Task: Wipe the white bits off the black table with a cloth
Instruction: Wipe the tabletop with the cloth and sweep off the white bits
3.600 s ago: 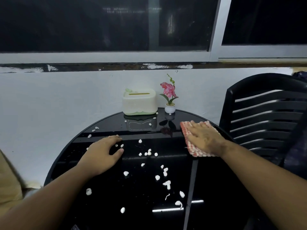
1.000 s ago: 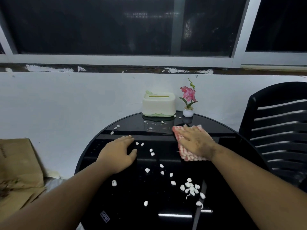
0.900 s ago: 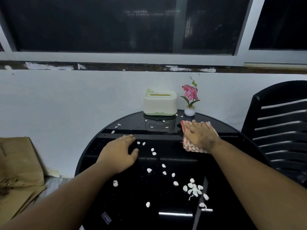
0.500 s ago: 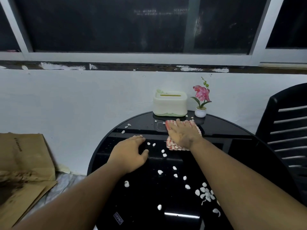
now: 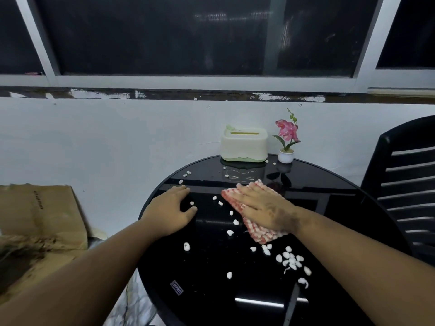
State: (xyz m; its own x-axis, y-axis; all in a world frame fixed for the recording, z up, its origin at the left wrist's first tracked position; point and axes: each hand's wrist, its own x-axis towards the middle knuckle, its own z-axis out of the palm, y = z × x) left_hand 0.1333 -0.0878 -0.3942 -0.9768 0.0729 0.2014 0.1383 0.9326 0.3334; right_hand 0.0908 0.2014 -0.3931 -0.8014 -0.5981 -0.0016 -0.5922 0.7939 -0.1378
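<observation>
White bits (image 5: 292,261) lie scattered beside the checked cloth (image 5: 261,229), pressed flat by the right hand (image 5: 263,209); left hand (image 5: 170,211) rests spread on the table (image 5: 211,290).

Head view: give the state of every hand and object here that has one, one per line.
Right hand: flat, pressing the cloth.
Cloth: spread flat on the table under the palm.
Left hand: resting on the table, holding nothing.
White bits: partly heaped near the front, others scattered.
Table: not yet clean.
Tissue box: upright, no tissue showing.
Flower pot: upright.
</observation>
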